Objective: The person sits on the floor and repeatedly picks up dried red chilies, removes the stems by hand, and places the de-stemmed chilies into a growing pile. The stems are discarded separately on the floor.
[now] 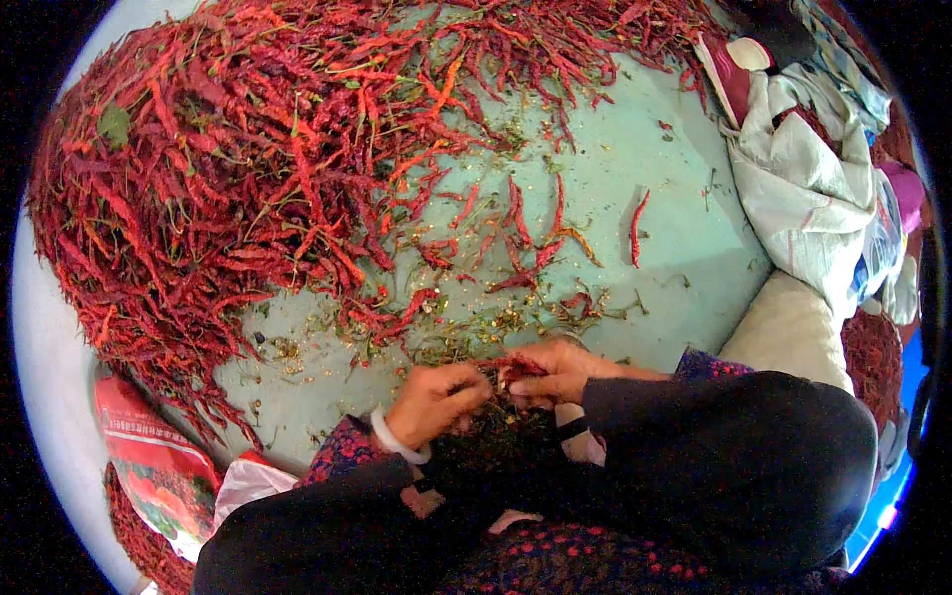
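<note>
In my right hand (pixel 551 373), closed fingers grip a dried red chili (pixel 523 368), dark and wrinkled. My left hand (pixel 433 402), with a white bangle on its wrist, is pinched just to the left, and the chili's thin red end reaches its fingertips. Both hands are close together above my lap. Below them lies a dark green heap of stems and scraps (pixel 496 436). Just beyond the hands, a few loose chilies (pixel 516 213) are scattered among seeds and bits of stem on a pale green sheet (pixel 679 233).
A large pile of dried red chilies (pixel 198 198) covers the far and left side. At left stands a red printed sack (pixel 159 446); at right lie a whitish woven sack (pixel 803 188) and a red-and-white shoe (pixel 729 74). One lone chili (pixel 638 228) lies right of centre.
</note>
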A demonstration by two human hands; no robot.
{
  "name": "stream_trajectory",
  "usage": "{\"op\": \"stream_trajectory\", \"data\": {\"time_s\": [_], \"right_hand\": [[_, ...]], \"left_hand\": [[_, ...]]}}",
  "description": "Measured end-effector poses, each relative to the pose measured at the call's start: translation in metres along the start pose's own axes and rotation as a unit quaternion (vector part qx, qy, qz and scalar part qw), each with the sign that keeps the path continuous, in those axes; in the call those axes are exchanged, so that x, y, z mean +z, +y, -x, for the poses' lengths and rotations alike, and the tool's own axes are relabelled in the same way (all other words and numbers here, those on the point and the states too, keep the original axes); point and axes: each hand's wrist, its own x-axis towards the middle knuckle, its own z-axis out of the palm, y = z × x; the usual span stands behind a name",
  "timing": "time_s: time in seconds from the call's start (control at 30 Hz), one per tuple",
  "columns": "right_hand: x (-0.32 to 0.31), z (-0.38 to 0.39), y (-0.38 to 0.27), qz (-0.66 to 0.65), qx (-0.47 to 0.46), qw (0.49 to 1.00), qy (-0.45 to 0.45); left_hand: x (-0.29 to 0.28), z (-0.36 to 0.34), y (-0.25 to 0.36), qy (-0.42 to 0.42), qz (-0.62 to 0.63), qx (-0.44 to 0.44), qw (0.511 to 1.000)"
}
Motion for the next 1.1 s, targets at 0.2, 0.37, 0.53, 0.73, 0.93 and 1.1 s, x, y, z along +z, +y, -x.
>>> {"op": "stream_trajectory", "data": {"time_s": [0.2, 0.37, 0.53, 0.73, 0.93, 1.1], "right_hand": [[-0.007, 0.006, 0.058, 0.026, 0.082, 0.996, -0.012], [-0.002, 0.018, 0.076, -0.037, 0.032, 0.987, 0.152], [0.004, 0.021, 0.079, 0.006, -0.027, 0.977, 0.212], [0.011, 0.018, 0.093, -0.099, -0.093, 0.957, 0.255], [0.009, 0.017, 0.100, -0.134, -0.100, 0.956, 0.241], [0.005, 0.024, 0.097, -0.210, -0.073, 0.949, 0.222]], "left_hand": [[-0.070, 0.041, 0.017, -0.130, -0.239, -0.017, 0.962], [-0.103, 0.035, 0.119, -0.148, -0.415, -0.035, 0.897], [-0.098, -0.007, 0.199, -0.048, -0.415, -0.059, 0.907], [-0.055, -0.112, 0.141, -0.092, -0.467, 0.037, 0.879], [0.007, -0.179, 0.056, 0.082, -0.453, 0.065, 0.885], [0.014, -0.181, 0.021, 0.112, -0.494, 0.058, 0.860]]}}
